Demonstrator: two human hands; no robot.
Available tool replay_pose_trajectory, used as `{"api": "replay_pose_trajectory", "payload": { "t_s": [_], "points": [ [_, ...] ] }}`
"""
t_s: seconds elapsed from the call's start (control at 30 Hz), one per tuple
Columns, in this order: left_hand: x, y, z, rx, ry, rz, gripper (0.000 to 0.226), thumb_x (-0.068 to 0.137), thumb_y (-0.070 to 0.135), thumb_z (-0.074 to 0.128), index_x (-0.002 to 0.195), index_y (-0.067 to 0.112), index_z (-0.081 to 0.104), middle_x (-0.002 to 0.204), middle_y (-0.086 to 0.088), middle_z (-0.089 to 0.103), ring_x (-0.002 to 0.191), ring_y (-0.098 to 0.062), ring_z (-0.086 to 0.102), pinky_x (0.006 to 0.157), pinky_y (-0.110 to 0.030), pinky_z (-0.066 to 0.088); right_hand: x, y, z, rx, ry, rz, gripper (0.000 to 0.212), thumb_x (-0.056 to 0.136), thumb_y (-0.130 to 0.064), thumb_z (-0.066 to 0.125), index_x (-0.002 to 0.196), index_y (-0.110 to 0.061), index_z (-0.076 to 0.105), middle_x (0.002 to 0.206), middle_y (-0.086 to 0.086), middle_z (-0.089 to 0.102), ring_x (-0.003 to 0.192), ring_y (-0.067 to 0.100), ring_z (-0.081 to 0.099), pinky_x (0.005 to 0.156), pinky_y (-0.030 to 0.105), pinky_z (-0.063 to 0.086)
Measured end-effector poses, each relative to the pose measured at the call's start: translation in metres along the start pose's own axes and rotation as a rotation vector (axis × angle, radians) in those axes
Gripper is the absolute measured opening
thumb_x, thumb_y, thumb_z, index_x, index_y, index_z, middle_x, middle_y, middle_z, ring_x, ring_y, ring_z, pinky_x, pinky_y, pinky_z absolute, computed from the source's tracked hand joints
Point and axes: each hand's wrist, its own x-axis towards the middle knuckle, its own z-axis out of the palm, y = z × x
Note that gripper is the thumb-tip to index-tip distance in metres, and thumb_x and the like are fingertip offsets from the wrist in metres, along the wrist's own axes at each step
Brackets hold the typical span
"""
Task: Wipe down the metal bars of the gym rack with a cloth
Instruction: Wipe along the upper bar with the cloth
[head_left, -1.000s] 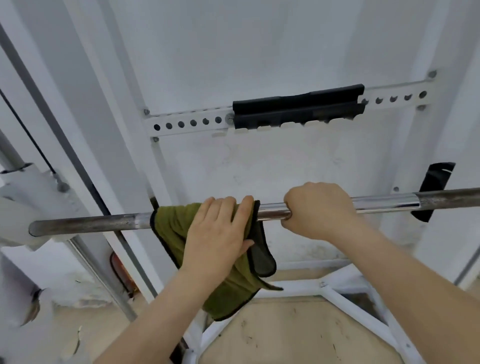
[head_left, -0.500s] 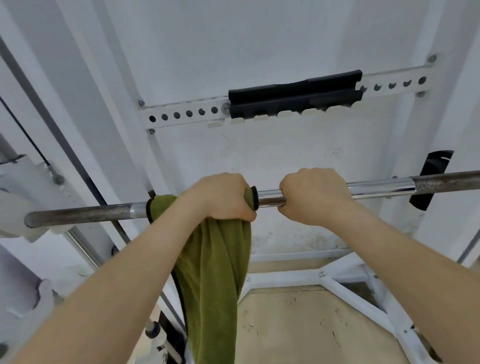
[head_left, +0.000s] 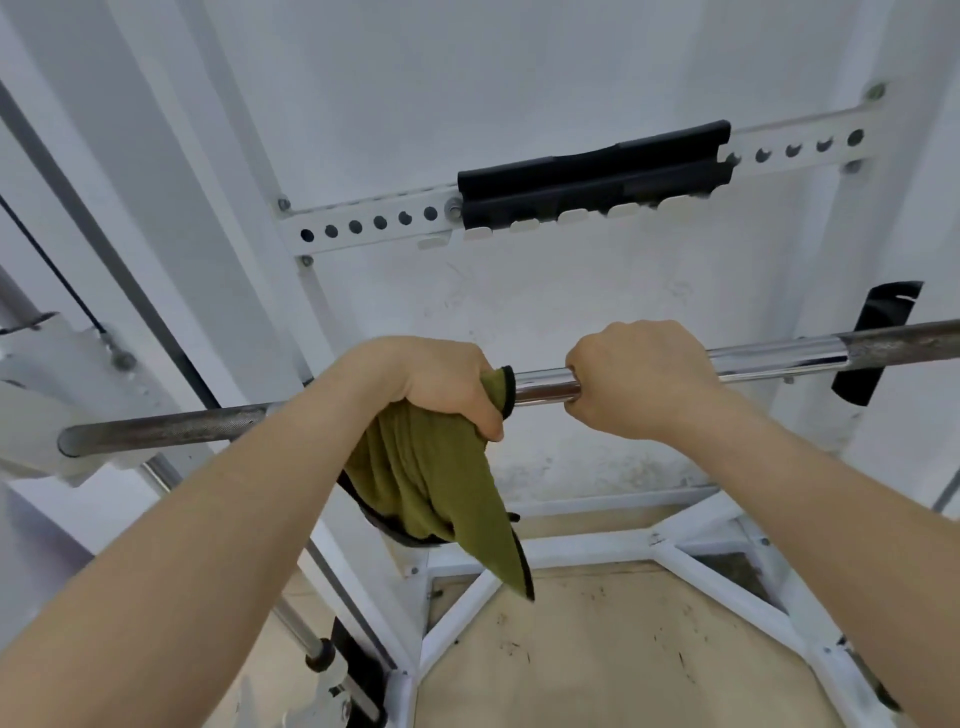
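One white wall (head_left: 519, 78) fills the background, with the white rack frame (head_left: 722, 574) in front of it and a scuffed wooden floor (head_left: 623, 654) inside the frame's base. A long metal bar (head_left: 779, 357) runs nearly level across the rack. Above and behind it, a perforated strip (head_left: 363, 226) carries a black pad (head_left: 592, 176). The green cloth (head_left: 426, 483) is draped over the bar's middle, hanging down and hiding part of the frame. The left hand (head_left: 441, 379) clamps the cloth to the bar, fingers curled round both. Just beside it, the bare right hand (head_left: 639, 379) has its fingers wrapped round the chrome section. A black tab (head_left: 878, 343) hangs behind the bar at the right.
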Motion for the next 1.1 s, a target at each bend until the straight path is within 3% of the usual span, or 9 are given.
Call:
{"api": "replay_pose_trajectory", "payload": {
  "t_s": [0.07,0.17,0.23,0.37,0.47,0.73,0.9,1.0,1.1],
  "points": [
    [-0.001,-0.005,0.013,0.082,0.204,0.038,0.034,0.064,0.054,0.071,0.071,0.021,0.064,0.067,0.007,0.065,0.064,-0.015,0.064,0.062,-0.029,0.052,-0.001,0.002,0.000,-0.001,0.004,0.014,0.035,0.079,-0.040,0.052,0.057,-0.022,0.032,0.056,-0.004,0.040,0.045,0.015,0.034,0.046,0.026,0.021],
    [-0.011,-0.020,0.044,0.510,0.738,0.137,0.034,0.075,0.064,0.054,0.080,0.030,0.055,0.059,0.011,0.052,0.053,-0.012,0.052,0.045,-0.024,0.029,-0.004,0.006,0.002,-0.013,0.009,0.027,0.035,0.079,-0.041,0.052,0.056,-0.022,0.033,0.055,-0.005,0.041,0.045,0.015,0.034,0.046,0.026,0.020],
    [-0.023,-0.038,0.052,0.648,0.848,0.181,0.038,0.082,0.066,0.048,0.085,0.029,0.048,0.057,0.011,0.045,0.051,-0.013,0.050,0.043,-0.024,0.021,-0.004,0.003,0.003,-0.032,0.018,0.027,0.035,0.079,-0.042,0.052,0.056,-0.023,0.033,0.055,-0.006,0.042,0.044,0.014,0.035,0.045,0.025,0.020],
    [-0.037,-0.074,0.029,0.403,0.647,0.217,0.068,0.064,0.094,0.029,0.092,0.037,0.054,0.062,0.011,0.057,0.059,-0.007,0.054,0.053,-0.026,0.043,0.000,-0.002,0.003,-0.034,0.018,0.031,0.031,0.078,-0.044,0.052,0.059,-0.023,0.038,0.055,-0.007,0.041,0.045,0.015,0.033,0.046,0.026,0.020],
    [-0.039,-0.071,0.020,0.276,0.481,0.239,0.080,0.056,0.098,0.021,0.088,0.035,0.058,0.066,0.011,0.061,0.064,-0.006,0.057,0.055,-0.027,0.042,0.001,-0.006,0.003,-0.022,0.000,0.054,0.026,0.078,-0.043,0.053,0.064,-0.024,0.043,0.056,-0.006,0.040,0.045,0.015,0.033,0.048,0.027,0.023],
    [0.000,0.032,0.065,0.418,0.925,0.207,0.061,0.087,0.070,0.004,0.055,0.025,0.031,0.046,0.005,0.037,0.040,-0.017,0.036,0.044,-0.027,0.020,0.000,-0.007,0.001,0.057,-0.019,0.097,0.026,0.074,-0.038,0.052,0.056,-0.023,0.040,0.055,-0.006,0.044,0.045,0.014,0.038,0.045,0.024,0.022],
    [-0.015,-0.023,0.058,0.479,0.930,0.017,0.069,0.088,0.060,0.001,0.070,0.017,0.051,0.054,0.002,0.046,0.045,-0.019,0.037,0.047,-0.028,0.023,-0.004,0.002,0.004,0.011,-0.035,0.090,0.031,0.074,-0.042,0.054,0.056,-0.023,0.037,0.057,-0.007,0.043,0.050,0.018,0.041,0.048,0.026,0.024],
    [-0.041,-0.081,0.043,0.394,0.954,-0.163,0.060,0.090,0.057,0.008,0.062,0.018,0.043,0.059,-0.001,0.052,0.050,-0.021,0.040,0.052,-0.031,0.028,0.000,0.003,0.002,-0.010,-0.026,0.110,0.031,0.075,-0.043,0.053,0.056,-0.023,0.037,0.057,-0.007,0.042,0.049,0.018,0.040,0.048,0.025,0.025],
    [-0.043,-0.087,0.040,0.322,0.896,-0.148,0.058,0.095,0.054,0.015,0.060,0.018,0.044,0.059,0.002,0.045,0.058,-0.024,0.047,0.057,-0.032,0.030,-0.003,-0.001,0.007,-0.038,-0.033,0.131,0.023,0.076,-0.042,0.052,0.063,-0.024,0.046,0.057,-0.007,0.045,0.050,0.019,0.044,0.048,0.025,0.028]
  ]
}}
